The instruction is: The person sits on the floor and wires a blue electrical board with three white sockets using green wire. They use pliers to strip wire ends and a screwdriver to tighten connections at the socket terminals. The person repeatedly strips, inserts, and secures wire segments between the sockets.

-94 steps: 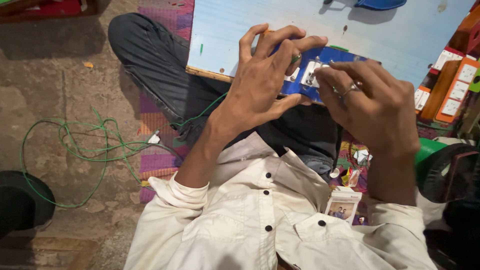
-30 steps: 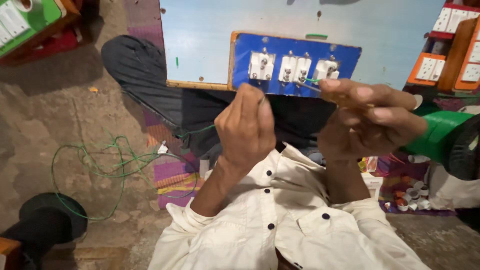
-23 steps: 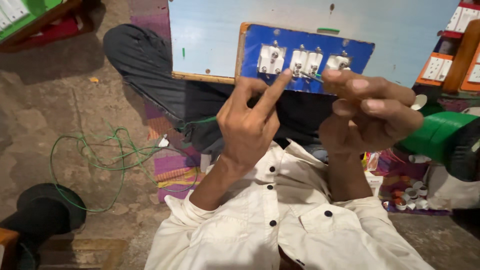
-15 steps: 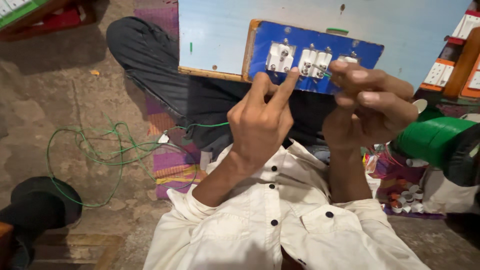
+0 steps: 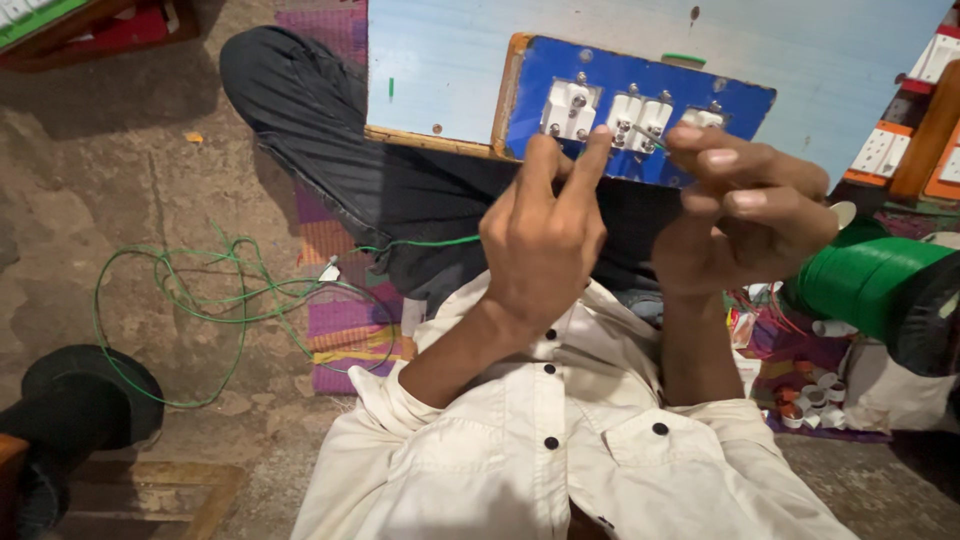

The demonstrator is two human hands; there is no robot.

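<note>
Just above both hands: blue switch board [image 5: 640,100]; left hand [image 5: 545,240] fingertips touching it, right hand [image 5: 745,215] pinching green wire [image 5: 655,140].

From my feed the light is soft and fairly even, brightest across the pale blue board [image 5: 450,70] at the top of the frame, which looks washed and slightly hazy. The lower left falls dim, and I lose detail in the black spool [image 5: 85,405] there. Soft shadows sit under the dark trousers [image 5: 330,140]. I see mild wide-angle stretch toward the edges; the green spool [image 5: 870,285] at right smears softly.
</note>
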